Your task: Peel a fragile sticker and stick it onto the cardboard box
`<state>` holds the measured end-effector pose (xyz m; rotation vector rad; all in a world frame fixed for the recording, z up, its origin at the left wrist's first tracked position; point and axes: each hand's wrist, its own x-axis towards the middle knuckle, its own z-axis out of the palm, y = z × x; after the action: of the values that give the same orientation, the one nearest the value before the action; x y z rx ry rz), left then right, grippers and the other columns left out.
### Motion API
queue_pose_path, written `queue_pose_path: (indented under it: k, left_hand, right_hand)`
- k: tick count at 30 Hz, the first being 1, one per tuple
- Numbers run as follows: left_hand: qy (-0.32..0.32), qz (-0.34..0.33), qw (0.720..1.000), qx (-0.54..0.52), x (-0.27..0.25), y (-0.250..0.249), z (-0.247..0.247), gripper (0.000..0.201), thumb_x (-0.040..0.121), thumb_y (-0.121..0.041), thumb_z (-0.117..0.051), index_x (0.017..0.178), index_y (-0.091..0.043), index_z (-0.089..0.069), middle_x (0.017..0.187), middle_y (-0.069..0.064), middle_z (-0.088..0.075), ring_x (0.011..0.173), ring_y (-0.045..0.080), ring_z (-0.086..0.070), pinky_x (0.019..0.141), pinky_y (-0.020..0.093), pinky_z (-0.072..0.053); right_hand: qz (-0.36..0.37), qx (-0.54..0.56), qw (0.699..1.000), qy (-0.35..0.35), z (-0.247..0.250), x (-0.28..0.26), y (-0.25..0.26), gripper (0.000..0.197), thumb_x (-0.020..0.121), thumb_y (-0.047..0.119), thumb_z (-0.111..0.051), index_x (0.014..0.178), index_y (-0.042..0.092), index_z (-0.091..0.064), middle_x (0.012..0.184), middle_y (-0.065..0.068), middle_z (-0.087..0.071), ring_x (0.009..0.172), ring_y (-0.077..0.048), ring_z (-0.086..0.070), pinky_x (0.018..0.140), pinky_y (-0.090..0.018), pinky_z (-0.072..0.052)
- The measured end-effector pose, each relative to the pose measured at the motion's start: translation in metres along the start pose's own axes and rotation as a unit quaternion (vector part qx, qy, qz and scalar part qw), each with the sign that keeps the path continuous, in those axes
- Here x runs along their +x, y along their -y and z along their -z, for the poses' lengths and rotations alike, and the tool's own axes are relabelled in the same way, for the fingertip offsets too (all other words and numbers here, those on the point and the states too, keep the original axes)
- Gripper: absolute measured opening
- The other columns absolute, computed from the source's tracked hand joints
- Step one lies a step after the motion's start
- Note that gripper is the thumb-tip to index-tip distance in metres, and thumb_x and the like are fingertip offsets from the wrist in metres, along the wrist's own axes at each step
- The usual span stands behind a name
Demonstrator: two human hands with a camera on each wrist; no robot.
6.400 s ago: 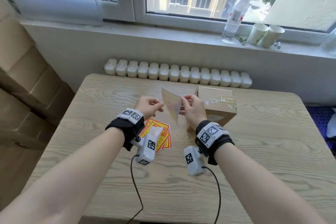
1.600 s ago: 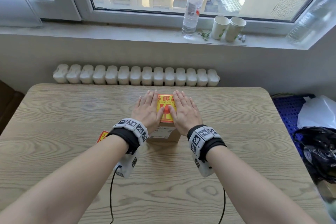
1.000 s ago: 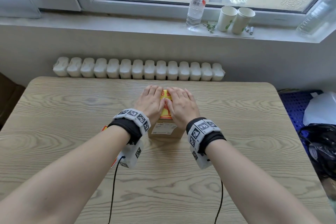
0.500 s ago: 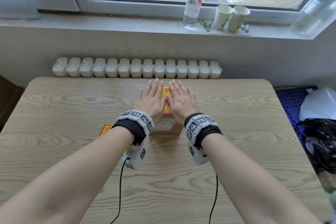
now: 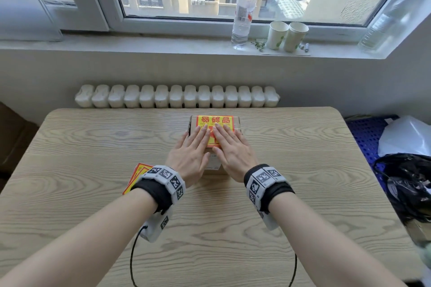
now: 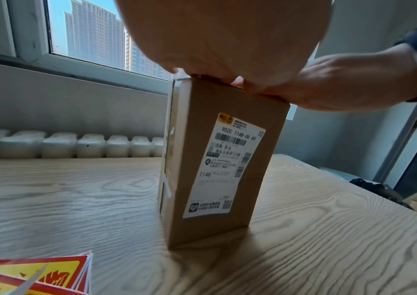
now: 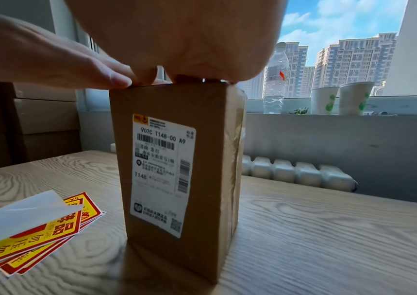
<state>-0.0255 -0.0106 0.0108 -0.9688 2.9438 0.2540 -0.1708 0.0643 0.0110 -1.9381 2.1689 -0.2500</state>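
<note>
A brown cardboard box (image 5: pixel 237 123) (image 6: pixel 227 159) (image 7: pixel 209 159) stands mid-table with a white shipping label on its near face. A yellow and red fragile sticker (image 5: pixel 215 120) lies flat on its top. My left hand (image 5: pixel 192 151) and right hand (image 5: pixel 229 150) rest side by side on the sticker's near half, fingers straight and flat, palms over the box's near edge. In both wrist views the palms hide the box top. The sticker's far half with red characters shows beyond the fingertips.
A stack of spare fragile stickers (image 5: pixel 137 173) (image 7: pixel 38 233) lies left of the box, a peeled white backing sheet (image 7: pixel 18 215) on top. A radiator (image 5: pixel 177 96) runs behind the wooden table (image 5: pixel 303 147). A bottle (image 5: pixel 242 11) and two paper cups (image 5: pixel 288 36) stand on the sill. Bags (image 5: pixel 405 182) lie at right.
Both flat hands have slid back toward me over the sticker, uncovering its far half. Earlier I held the peeled sticker in the air; it now lies stuck on the box top.
</note>
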Motion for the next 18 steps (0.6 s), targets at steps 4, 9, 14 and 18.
queue_pose_path:
  k: [4,9,14,18]
  left_hand:
    - [-0.038,-0.017,0.999,-0.016,-0.012,-0.007,-0.004,0.068,0.086,-0.044,0.000,0.145,-0.011,0.004,0.154,0.000,0.009,0.146,0.015,0.004,0.120,0.031,0.005]
    - [0.003,0.005,1.000,-0.023,-0.013,-0.004,-0.009,0.075,0.079,-0.047,0.009,0.146,-0.014,0.011,0.158,-0.002,0.013,0.145,0.010,0.013,0.120,0.031,0.005]
    - [0.013,0.021,0.999,-0.028,-0.015,0.011,-0.006,0.077,0.080,-0.049,0.007,0.149,-0.016,0.006,0.160,-0.001,0.006,0.147,0.009,0.006,0.121,0.030,0.001]
    - [0.035,0.044,0.997,-0.053,-0.015,0.007,0.003,0.061,0.095,-0.043,-0.011,0.149,-0.019,0.005,0.160,-0.003,0.007,0.147,0.009,0.008,0.123,0.033,-0.002]
  right_hand:
    - [0.029,-0.023,0.999,0.009,-0.002,-0.011,0.006,0.068,0.087,0.047,-0.003,0.148,0.018,-0.003,0.158,0.006,0.001,0.142,-0.002,0.010,0.120,-0.034,0.002]
    - [0.018,-0.008,1.000,0.008,-0.005,-0.014,0.001,0.069,0.086,0.050,-0.002,0.148,0.022,0.000,0.159,0.008,0.002,0.144,-0.004,0.009,0.120,-0.034,0.002]
    - [-0.027,-0.007,1.000,0.007,-0.002,-0.021,-0.014,0.067,0.087,0.051,-0.004,0.148,0.025,0.001,0.159,0.008,0.002,0.145,-0.006,0.006,0.121,-0.035,-0.001]
    - [-0.039,0.035,0.999,0.014,0.005,-0.022,-0.010,0.058,0.098,0.041,-0.022,0.149,0.023,-0.002,0.160,0.007,-0.001,0.146,-0.007,0.003,0.119,-0.030,0.003]
